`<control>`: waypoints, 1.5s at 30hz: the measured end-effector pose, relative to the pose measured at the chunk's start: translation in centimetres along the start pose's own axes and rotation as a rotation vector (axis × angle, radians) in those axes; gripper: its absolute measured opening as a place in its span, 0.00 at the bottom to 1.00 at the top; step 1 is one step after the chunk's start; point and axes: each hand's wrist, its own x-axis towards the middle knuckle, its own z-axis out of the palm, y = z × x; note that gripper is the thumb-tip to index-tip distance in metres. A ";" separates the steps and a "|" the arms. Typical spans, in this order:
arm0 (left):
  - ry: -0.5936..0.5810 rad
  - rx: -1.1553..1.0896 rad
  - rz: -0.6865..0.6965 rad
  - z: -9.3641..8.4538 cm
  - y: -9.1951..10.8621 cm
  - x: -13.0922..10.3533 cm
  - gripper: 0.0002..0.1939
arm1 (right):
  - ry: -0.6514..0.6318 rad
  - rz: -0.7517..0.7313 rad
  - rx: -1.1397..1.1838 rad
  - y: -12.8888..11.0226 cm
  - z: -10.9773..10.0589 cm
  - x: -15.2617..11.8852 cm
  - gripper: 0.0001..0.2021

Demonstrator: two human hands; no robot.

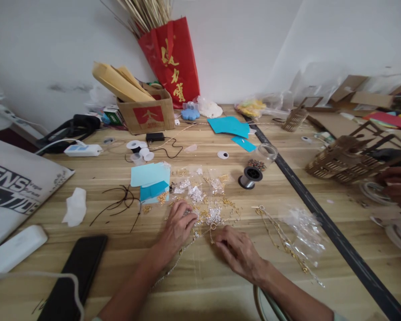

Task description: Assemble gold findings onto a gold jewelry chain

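Note:
My left hand (177,228) is over the small silver and gold jewelry findings, its fingers drawn together among them. Whatever lies between those fingertips is too small to make out. My right hand (240,253) rests on the table with curled fingers, its thumb and fingertips pinched at the end of a thin chain (181,252). A small ring on this chain lies just above the fingertips, and the chain runs left beneath my left hand. Between and beyond both hands is a pile of silver findings (214,215). Gold findings (230,204) are scattered around it.
Finished-looking chains (280,234) and clear plastic bags (304,232) lie right. Behind stand a wire spool (250,177) and a glass jar (266,154). Blue cards (149,174), black cords (120,203) and a phone (78,272) are left. Another person's hand (399,185) is near woven baskets (337,160).

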 end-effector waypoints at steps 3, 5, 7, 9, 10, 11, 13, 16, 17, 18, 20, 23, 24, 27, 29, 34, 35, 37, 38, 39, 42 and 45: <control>0.015 -0.016 0.019 -0.1 0.1 0.1 0.07 | 0.005 -0.002 -0.003 0.0 0.0 0.0 0.05; 0.034 -0.035 0.035 -0.1 0.0 0.2 0.07 | 0.012 -0.005 -0.007 0.0 0.0 0.0 0.05; 0.061 -0.060 0.043 0.0 -0.1 0.2 0.06 | 0.016 -0.010 -0.008 0.0 0.0 0.0 0.05; 0.086 -0.083 0.043 0.1 -0.3 0.1 0.06 | 0.008 -0.007 -0.001 0.0 0.0 0.0 0.05; 0.097 -0.093 0.038 0.2 -0.3 0.1 0.06 | 0.002 -0.004 0.001 0.0 0.0 0.0 0.05; 0.104 -0.102 0.032 0.3 -0.4 0.0 0.06 | -0.003 -0.001 0.000 0.0 0.0 0.0 0.05; 0.117 -0.119 0.015 0.4 -0.5 0.0 0.06 | -0.002 -0.001 -0.009 0.0 0.0 -0.1 0.05; 0.143 -0.137 0.008 0.4 -0.5 0.0 0.06 | 0.007 -0.001 -0.020 0.0 0.0 -0.1 0.05; 0.142 -0.140 0.014 0.4 -0.4 0.0 0.06 | 0.004 0.002 -0.021 0.0 0.0 0.0 0.05; 0.136 -0.143 0.018 0.4 -0.4 0.0 0.06 | 0.004 0.002 -0.022 0.0 0.0 0.0 0.05; 0.127 -0.147 0.012 0.5 -0.4 0.0 0.06 | 0.005 -0.001 -0.024 0.0 0.0 0.0 0.05; 0.148 -0.145 -0.035 0.5 -0.6 -0.2 0.08 | 0.012 -0.002 -0.027 -0.1 0.0 0.0 0.05; 0.161 -0.144 -0.050 0.4 -0.7 -0.2 0.09 | 0.012 -0.002 -0.026 -0.1 0.0 0.0 0.05; 0.183 -0.128 -0.047 0.2 -1.0 -0.2 0.09 | 0.009 -0.006 -0.018 -0.1 -0.1 0.1 0.05; 0.177 -0.108 -0.021 0.0 -1.2 -0.1 0.07 | 0.004 -0.008 -0.017 -0.1 -0.1 0.0 0.05; 0.091 -0.033 -0.042 -0.2 -1.3 -0.1 0.05 | 0.000 0.000 -0.013 -0.1 -0.1 0.0 0.05; 0.081 -0.024 -0.048 -0.2 -1.3 -0.1 0.05 | -0.001 0.004 -0.012 -0.1 -0.1 0.0 0.05; 0.075 -0.014 -0.053 -0.1 -1.3 -0.2 0.05 | -0.005 0.011 -0.015 -0.1 -0.1 0.0 0.05; 0.074 -0.013 -0.055 -0.1 -1.4 -0.2 0.05 | -0.006 0.012 -0.020 -0.1 -0.1 0.0 0.05; 0.075 -0.015 -0.057 -0.1 -1.5 -0.3 0.05 | -0.006 0.012 -0.026 -0.1 0.0 -0.1 0.05; 0.088 -0.016 -0.063 -0.1 -1.7 -0.4 0.06 | -0.008 0.003 -0.040 0.0 0.0 -0.1 0.05; 0.099 -0.013 -0.074 0.0 -1.8 -0.4 0.06 | -0.004 0.002 -0.044 0.0 0.1 -0.1 0.05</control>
